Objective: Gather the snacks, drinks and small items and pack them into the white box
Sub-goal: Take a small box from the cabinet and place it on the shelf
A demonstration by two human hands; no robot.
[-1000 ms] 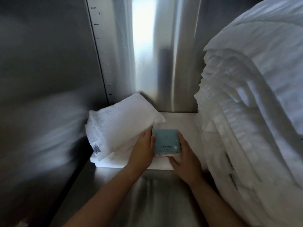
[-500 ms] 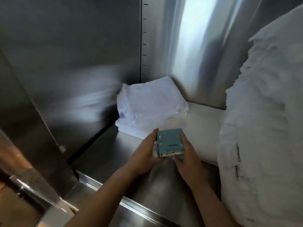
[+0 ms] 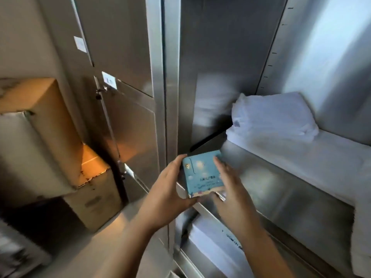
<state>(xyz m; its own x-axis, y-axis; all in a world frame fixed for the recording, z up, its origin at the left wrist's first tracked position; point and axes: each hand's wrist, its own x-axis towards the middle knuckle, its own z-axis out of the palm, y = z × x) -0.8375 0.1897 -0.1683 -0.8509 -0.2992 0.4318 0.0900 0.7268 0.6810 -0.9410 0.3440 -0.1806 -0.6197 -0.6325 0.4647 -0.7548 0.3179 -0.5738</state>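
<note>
- Blue pack (image 3: 202, 173) is in your two hands. It is up in the air, just over the near edge of the steel shelf (image 3: 281, 197), and it does not rest on it.
- Your left hand (image 3: 170, 197) has its grip clamped on the left side of the pack. The thumb is on top and the fingers are tucked under, so this hand takes the weight.
- Your right hand (image 3: 230, 195) has its grip on the right side. The fingers lie flat across the top and the thumb sits by the near edge below. It looks like a light pinch that stops the pack from tipping.
- Folded white towels (image 3: 271, 117) sit far back on the shelf, to the right, well apart from the pack. They are not snacks or drinks, so I think they lie there just for storing.
- Brown cardboard boxes (image 3: 50, 127) are stacked on the left, outside the cabinet, past the steel post (image 3: 170, 77).
- Something white with blue marks (image 3: 216, 241) lies under the shelf, near you. I cannot tell if it is the white box.
- I think you are at the carry step: the pack is picked up but not yet packed.
- You should find the white box first, since it is not plain to see.
- Mind the steel post and the shelf edge, because the pack could bump them and slip.
</note>
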